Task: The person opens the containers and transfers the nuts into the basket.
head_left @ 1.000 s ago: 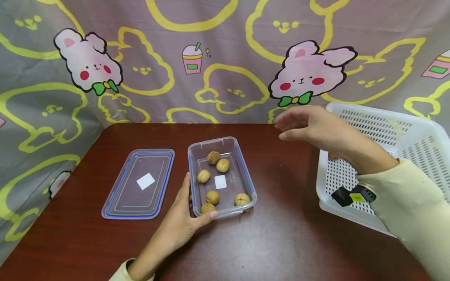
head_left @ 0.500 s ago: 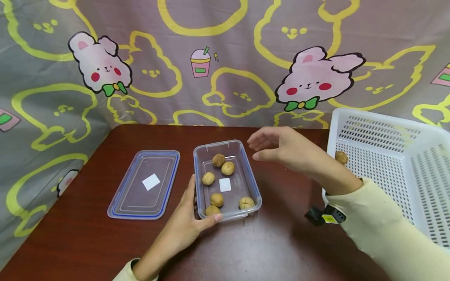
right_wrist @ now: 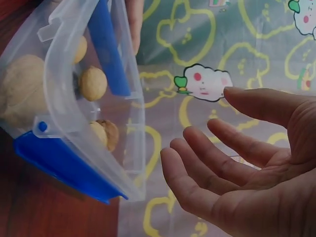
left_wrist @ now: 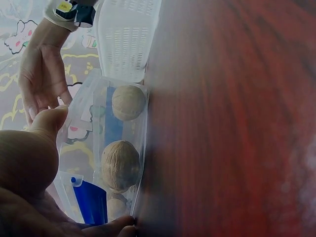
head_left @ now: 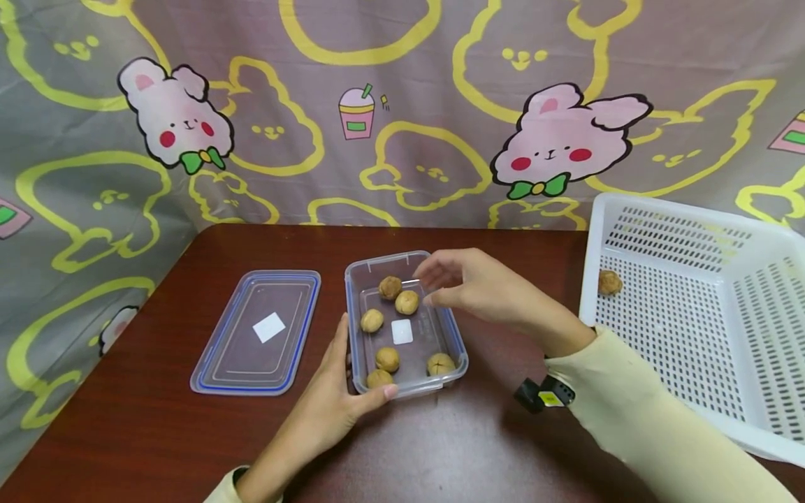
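Observation:
A clear plastic box (head_left: 358,349) with several walnuts (head_left: 387,359) and a white square inside stands on the table. My left hand (head_left: 333,398) grips its left side and near corner, thumb over the near rim; the left wrist view shows that thumb (left_wrist: 49,121) too. Over the box's right rim hovers my right hand (head_left: 472,286), fingers loosely bent and parted. Nothing lies between those fingers in the right wrist view, where the hand (right_wrist: 247,163) is beside the box (right_wrist: 64,94), apart from it.
On the left lies a flat clear lid (head_left: 251,356) with a blue seal and a white square. A white perforated basket (head_left: 679,314) stands at the right, one walnut (head_left: 609,282) at its left side. Patterned cloth (head_left: 409,70) hangs behind the brown table (head_left: 465,447).
My right hand has moved left and down from the basket's left side to the box's right rim, still holding nothing. My left hand keeps its grip. The view has shifted a little.

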`<action>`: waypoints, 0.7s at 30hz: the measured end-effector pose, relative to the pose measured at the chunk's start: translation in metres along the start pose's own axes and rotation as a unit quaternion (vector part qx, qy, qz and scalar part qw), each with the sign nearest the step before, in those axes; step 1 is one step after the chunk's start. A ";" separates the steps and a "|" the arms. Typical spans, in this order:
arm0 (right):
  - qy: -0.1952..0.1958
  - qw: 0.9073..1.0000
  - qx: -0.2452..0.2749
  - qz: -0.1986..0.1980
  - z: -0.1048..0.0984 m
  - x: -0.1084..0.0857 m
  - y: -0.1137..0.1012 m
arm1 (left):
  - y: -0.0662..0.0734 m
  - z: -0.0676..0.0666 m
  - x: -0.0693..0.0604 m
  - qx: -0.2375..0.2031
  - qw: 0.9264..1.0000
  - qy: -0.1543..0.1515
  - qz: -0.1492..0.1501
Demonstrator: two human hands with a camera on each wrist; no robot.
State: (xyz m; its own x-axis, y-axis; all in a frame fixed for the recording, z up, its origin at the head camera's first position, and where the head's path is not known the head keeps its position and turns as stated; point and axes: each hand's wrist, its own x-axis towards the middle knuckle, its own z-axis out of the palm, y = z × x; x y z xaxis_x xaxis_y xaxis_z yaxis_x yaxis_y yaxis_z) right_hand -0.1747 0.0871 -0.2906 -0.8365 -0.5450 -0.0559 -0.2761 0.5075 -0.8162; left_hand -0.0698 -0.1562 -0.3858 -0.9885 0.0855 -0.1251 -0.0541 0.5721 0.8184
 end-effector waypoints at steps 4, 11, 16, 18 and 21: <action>-0.011 1.000 0.006 0.001 0.007 0.007 0.007 | 0.000 0.000 0.000 -0.002 1.000 -0.001 0.000; -0.062 0.997 0.046 -0.019 0.030 0.018 0.018 | 0.000 0.000 0.000 0.002 1.000 -0.001 0.002; -0.124 0.988 0.085 -0.017 0.047 0.026 0.020 | -0.001 0.000 0.000 0.002 1.000 -0.002 0.006; -0.145 0.985 0.089 -0.027 0.052 0.030 0.022 | 0.000 0.000 0.000 0.003 1.000 -0.003 0.005; -0.166 0.982 0.076 -0.036 0.058 0.035 0.024 | -0.001 0.000 0.000 0.003 1.000 -0.006 0.005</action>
State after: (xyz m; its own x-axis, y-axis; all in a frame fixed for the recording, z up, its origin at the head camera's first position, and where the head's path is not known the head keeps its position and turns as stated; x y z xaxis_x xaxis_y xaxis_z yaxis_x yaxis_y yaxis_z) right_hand -0.1828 0.0417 -0.3459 -0.6098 -0.7764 -0.1592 -0.2332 0.3678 -0.9002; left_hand -0.0697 -0.1568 -0.3863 -0.9871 0.1019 -0.1236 -0.0429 0.5755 0.8167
